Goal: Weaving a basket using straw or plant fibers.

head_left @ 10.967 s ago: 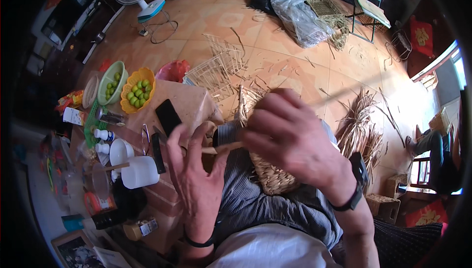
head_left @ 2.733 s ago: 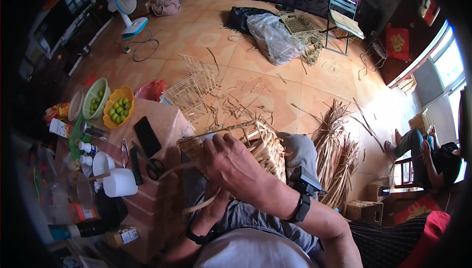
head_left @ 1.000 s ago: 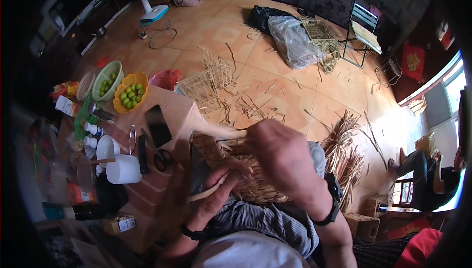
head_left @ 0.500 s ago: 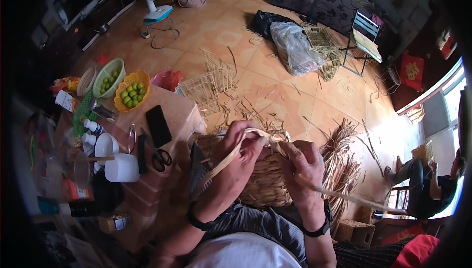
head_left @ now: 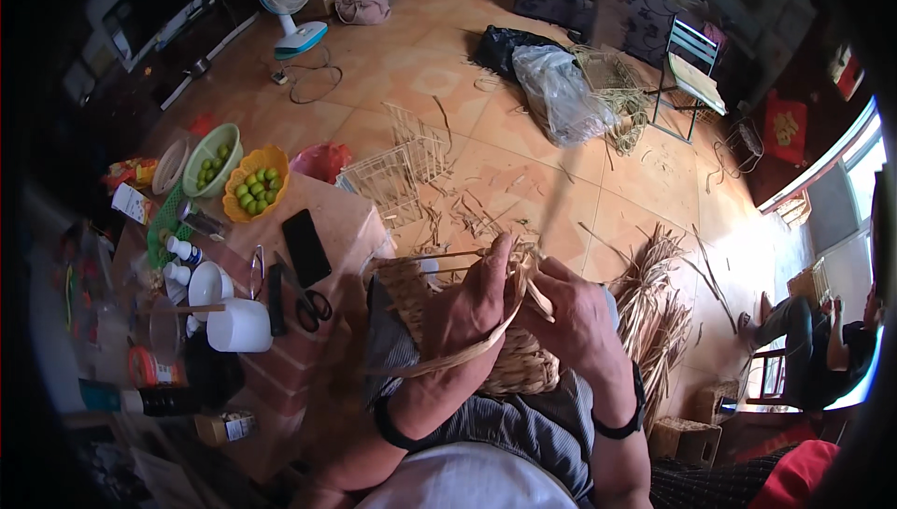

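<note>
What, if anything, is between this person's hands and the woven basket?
Nothing visible: the left hand and right hand are at the rim of the woven basket; a pale strip loops beside them. The scissors lie off left.

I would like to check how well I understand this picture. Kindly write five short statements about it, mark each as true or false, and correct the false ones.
1. Both hands, left and right, are at the woven basket. True.
2. The phone lies on the floor. False: it lies on the table.
3. A pale strip crosses in front of the left wrist. True.
4. The yellow bowl holds red fruit. False: the fruit in it is green.
5. The fan stands on the table. False: it stands on the floor.
</note>
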Available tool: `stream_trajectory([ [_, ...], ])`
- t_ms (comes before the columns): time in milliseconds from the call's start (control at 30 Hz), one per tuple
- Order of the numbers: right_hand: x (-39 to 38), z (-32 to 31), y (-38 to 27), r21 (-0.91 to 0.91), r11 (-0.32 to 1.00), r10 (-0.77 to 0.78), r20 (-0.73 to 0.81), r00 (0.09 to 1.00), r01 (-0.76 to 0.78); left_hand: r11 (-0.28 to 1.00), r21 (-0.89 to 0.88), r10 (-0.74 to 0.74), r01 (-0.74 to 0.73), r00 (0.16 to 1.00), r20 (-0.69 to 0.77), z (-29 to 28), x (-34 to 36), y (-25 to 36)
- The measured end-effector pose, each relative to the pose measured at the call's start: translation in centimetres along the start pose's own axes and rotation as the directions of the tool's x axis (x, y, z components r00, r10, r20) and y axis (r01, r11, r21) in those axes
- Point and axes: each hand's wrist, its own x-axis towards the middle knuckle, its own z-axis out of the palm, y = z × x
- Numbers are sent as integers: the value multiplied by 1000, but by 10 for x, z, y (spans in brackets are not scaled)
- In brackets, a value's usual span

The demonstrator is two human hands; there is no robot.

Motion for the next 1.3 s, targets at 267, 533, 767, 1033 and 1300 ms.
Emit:
stream_trajectory([
  [267, 6, 9, 2, 12, 999, -34, -61, 998, 35, 951, -290, -89, 112, 992, 92, 5, 3, -21],
  [533, 2, 11, -36, -48, 995, 66, -368, 928, -90, 863, -413, -265, 290, 957, 117, -5, -8, -15],
  [767, 6, 15, -26, 353, 933, 223, -405, 887, -73, 869, -386, -300, 311, 950, 88, -18, -6, -8],
  [1033, 7, 3, -30, 657, 752, 347, -330, 878, -51, 236, -829, -452, 506, 813, 367, -25, -31, -36],
  [1300, -5, 7, -8, 918, 382, 352, -248, 903, 104, 954, -185, -225, 238, 970, 87, -30, -18, -15],
])
